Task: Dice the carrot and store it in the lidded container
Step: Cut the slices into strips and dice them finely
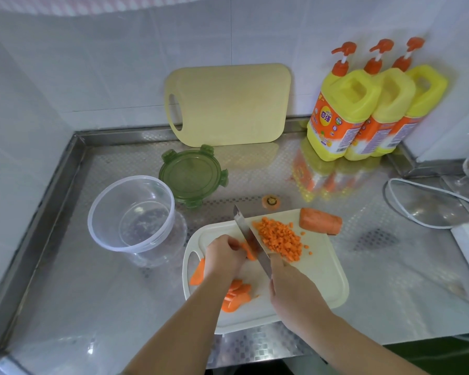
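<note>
Waiting container: standing open on the bench, left of the cutting board, green lid lying behind it.
Left hand: fingers curled, pinning carrot strips to the board.
Knife: blade crossing the strips just right of those fingertips.
Right hand: gripping the knife handle.
Diced carrot: lying heaped right of the blade; uncut carrot piece lying beyond.

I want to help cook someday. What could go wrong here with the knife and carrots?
The left hand holds carrot strips right beside the knife, so a slip might cut it. The diced carrot lies loose by the blade; a sweep could scatter it off the cutting board. The carrot chunk sits at the board's corner and might roll off.
</note>
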The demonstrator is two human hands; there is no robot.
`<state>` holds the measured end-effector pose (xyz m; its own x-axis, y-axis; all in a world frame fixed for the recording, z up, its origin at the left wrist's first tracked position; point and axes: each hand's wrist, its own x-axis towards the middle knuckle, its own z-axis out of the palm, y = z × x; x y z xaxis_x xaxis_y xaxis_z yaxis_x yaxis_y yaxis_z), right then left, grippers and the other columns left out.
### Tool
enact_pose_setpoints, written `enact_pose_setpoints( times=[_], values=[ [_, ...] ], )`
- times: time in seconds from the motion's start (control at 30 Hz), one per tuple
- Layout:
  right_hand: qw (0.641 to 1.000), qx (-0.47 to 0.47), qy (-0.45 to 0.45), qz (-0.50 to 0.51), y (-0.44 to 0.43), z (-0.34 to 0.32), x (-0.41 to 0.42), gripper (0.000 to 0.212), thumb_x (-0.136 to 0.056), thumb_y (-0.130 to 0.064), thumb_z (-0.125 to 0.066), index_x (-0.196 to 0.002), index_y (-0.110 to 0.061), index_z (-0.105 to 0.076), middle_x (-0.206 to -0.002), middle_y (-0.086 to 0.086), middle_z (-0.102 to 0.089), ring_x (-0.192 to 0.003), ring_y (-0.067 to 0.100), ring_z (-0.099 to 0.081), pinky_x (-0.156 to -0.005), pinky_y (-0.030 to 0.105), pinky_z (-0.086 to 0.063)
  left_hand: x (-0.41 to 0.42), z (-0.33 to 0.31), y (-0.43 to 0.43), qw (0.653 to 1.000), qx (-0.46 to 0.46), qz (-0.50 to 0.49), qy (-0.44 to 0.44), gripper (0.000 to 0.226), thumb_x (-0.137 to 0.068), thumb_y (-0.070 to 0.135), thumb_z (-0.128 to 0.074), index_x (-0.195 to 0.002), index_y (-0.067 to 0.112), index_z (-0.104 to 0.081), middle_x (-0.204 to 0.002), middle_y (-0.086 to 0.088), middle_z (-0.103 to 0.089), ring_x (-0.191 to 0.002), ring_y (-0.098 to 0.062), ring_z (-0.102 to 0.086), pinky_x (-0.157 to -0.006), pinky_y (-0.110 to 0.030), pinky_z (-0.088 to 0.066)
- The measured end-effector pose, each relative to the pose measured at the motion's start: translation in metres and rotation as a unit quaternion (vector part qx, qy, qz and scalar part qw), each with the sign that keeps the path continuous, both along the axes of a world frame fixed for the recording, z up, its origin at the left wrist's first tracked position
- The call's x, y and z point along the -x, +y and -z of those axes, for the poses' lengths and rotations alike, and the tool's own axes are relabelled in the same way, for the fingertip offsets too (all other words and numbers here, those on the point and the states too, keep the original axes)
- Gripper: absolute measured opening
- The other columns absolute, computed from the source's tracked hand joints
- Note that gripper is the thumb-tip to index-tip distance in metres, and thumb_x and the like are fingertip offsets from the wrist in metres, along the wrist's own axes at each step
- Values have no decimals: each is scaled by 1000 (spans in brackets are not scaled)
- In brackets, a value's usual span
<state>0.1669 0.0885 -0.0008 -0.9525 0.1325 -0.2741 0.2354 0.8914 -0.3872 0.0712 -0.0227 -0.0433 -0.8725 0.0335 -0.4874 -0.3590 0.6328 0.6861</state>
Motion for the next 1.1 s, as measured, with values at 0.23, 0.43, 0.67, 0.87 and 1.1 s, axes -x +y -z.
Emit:
enact_pose_setpoints(
  times=[0.23, 0.43, 0.67, 0.87, 1.1],
  values=[
    [1000, -14, -8, -17, -6, 5, -1, 40, -100, -13, -35, -138, -19, -27, -115, -4, -53, -94, 14, -59, -63, 17, -32, 1, -3, 1, 1000, -11, -16, -8, 10, -81, 14, -60, -81, 24, -59, -86, -2, -69, -73, -14, -59, -40, -14, -37],
    [999, -25, -23, -23, -7, 7, -1, 44, -98, -10, -38, -140, -17, -26, -117, -3, -52, -95, 13, -60, -63, 17, -35, 1, -1, 0, 1000, -14, -16, -7, 9, -81, 15, -63, -85, 22, -59, -89, 0, -67, -76, -14, -59, -49, -18, -37],
    [999, -23, -36, -23, -9, 7, 2, 40, -97, -9, -41, -135, -16, -30, -115, -3, -53, -95, 12, -60, -66, 18, -37, 2, 2, -1, 1000, -14, -11, -7, 10, -81, 13, -64, -84, 21, -58, -89, 0, -66, -79, -16, -60, -53, -19, -40],
    [997, -41, -57, -25, -11, 10, 7, 46, -97, -8, -41, -141, -14, -27, -119, -1, -55, -101, 14, -60, -73, 19, -42, 3, 1, 1, 999, -22, -18, -20, 16, -78, 7, -65, -81, 19, -54, -80, 1, -63, -77, -19, -59, -55, -22, -40],
    [999, 11, -47, 0, -7, 10, 7, 34, -99, -14, -36, -133, -14, -34, -107, 0, -55, -92, 17, -57, -70, 22, -39, 4, -1, 1, 1000, -17, -16, -18, 17, -76, 6, -63, -74, 19, -53, -75, -3, -65, -75, -22, -61, -58, -24, -45]
  ],
)
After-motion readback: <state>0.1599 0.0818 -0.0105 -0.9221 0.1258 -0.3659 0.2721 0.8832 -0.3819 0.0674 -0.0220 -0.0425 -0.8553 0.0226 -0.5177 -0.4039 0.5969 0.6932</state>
